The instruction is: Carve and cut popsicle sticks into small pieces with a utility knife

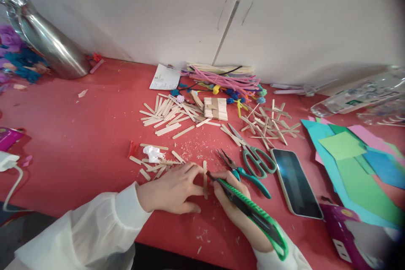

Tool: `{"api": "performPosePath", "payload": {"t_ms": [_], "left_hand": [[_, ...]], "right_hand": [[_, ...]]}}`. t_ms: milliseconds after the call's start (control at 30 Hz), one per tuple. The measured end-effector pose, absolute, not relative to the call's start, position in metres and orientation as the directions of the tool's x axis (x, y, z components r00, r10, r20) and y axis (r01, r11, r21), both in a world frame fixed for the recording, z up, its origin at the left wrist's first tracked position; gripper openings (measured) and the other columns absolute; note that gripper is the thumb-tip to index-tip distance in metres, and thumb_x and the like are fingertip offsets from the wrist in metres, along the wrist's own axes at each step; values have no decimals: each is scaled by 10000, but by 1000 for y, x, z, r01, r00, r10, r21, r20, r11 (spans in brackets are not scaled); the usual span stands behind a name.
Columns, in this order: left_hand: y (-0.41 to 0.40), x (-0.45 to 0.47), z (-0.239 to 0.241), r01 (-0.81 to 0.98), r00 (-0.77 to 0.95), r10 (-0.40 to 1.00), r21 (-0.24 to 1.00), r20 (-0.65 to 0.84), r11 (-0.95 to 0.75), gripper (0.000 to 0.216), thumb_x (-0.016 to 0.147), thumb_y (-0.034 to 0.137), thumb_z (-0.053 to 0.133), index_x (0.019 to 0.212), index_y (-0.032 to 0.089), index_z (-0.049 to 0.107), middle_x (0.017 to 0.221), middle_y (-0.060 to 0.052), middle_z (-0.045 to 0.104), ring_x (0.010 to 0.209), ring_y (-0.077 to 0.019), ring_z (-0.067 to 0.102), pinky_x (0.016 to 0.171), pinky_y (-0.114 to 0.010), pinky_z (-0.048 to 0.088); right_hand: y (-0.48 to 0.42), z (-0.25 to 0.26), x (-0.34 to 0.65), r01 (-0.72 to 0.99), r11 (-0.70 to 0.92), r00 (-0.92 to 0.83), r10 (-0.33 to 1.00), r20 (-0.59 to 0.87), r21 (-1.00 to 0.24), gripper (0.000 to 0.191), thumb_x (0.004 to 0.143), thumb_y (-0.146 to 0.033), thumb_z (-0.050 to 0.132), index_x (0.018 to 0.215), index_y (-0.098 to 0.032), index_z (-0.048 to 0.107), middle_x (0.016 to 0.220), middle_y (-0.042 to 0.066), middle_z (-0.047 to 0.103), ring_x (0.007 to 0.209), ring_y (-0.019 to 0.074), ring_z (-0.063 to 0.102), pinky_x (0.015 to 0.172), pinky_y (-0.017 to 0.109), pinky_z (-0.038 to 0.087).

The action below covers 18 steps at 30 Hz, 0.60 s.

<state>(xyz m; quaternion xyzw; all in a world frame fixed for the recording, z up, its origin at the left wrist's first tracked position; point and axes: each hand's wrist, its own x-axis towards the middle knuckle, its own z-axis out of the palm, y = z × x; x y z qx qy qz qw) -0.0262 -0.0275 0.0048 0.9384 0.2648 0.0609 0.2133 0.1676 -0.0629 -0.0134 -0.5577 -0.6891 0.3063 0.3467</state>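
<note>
A single craft stick (205,177) lies on the red tabletop between my hands, pointing away from me. My left hand (172,187) rests palm down beside it, with fingertips against its left side, holding it at the table. The thumb is spread toward me. My right hand (232,198) is wrapped round a green and black utility knife (249,211). Its tip is low, close to the stick's right side; whether it touches cannot be made out. Small wood shavings (196,145) are scattered beyond the stick. Several cut stick pieces (158,166) lie beyond my left hand, around a white crumpled bit (153,154).
Beside my right hand lie pliers (242,173), scissors (257,158) and a phone (295,181). Coloured paper (354,164) and a purple glue gun (341,228) are at right. Farther back are loose sticks (167,112), pipe cleaners (221,78) and a steel flask (53,42).
</note>
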Motion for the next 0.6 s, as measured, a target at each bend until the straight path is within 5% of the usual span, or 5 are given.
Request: {"api": "performPosePath", "payload": {"t_ms": [300,600], "left_hand": [[-26,-27,3,532,825,565,372,-22,-761,307,787,430,597,1044,271,650,1033,-83,479,981,-256,473,782,-376,444],[-26,-27,1,534,800,596,375,65,-757,246,846,371,537,910,158,642,979,-78,539,873,-208,532,742,-335,449]], "right_hand": [[-64,-13,169,577,132,-122,990,75,-806,82,844,-239,479,906,-231,531,754,-9,643,677,150,618,630,256,500],[-63,-21,172,570,177,-69,983,167,-802,85,823,-229,487,868,-224,559,757,2,682,658,153,636,597,250,507]]}}
